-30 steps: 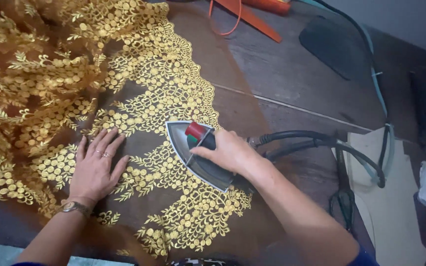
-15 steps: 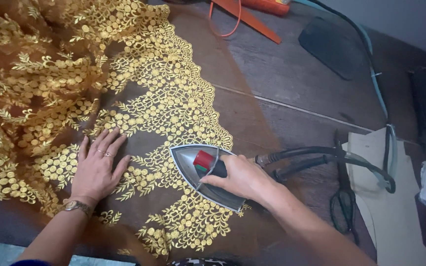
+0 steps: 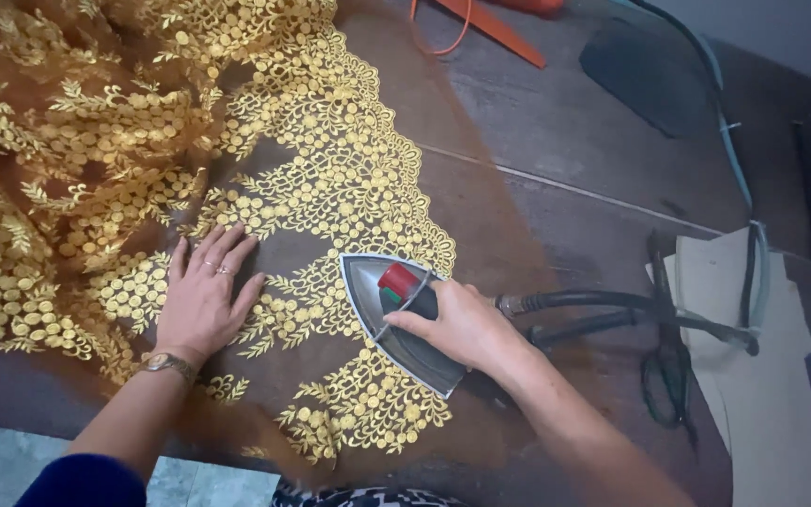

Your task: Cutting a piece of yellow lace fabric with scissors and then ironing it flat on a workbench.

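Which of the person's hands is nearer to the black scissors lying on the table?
Right. The right hand grips the iron, with the scissors further to its right. The left hand lies flat on the gold lace fabric, beyond the iron.

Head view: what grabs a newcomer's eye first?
The gold-embroidered brown lace fabric fills the left half, spread over a dark wooden table. At centre, the right hand grips the handle of a pointed metal iron with a red knob, resting on the lace's scalloped edge, while the left hand lies flat on the fabric beside it. Black scissors lie on pale paper at right.
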